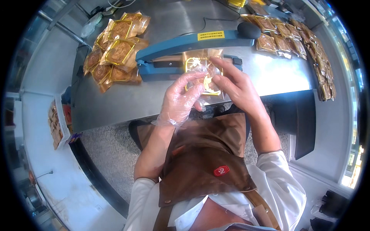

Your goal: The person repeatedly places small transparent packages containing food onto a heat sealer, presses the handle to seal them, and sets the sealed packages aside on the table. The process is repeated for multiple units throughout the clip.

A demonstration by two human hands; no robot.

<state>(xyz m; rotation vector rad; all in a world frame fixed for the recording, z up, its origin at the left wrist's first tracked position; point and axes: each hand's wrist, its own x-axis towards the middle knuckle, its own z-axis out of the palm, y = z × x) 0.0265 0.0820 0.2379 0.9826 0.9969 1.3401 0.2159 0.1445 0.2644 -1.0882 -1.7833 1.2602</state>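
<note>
Both hands hold one clear bag with a gold tray and a round brown pastry [203, 69] just in front of a blue heat sealer [181, 44]. My left hand [181, 98], in a thin clear plastic glove, grips the bag's near left side. My right hand [233, 81], bare, pinches its right side with the fingers over the top. The bag's far end lies by the sealer's jaw. The sealer's arm is down, its black knob [248, 30] at the right end.
A pile of bagged pastries [115, 52] lies left of the sealer on the steel table [115, 104]. Rows of bagged pastries [293, 38] run along the right. A box of more pastries [57, 123] stands at the left. I wear a brown apron.
</note>
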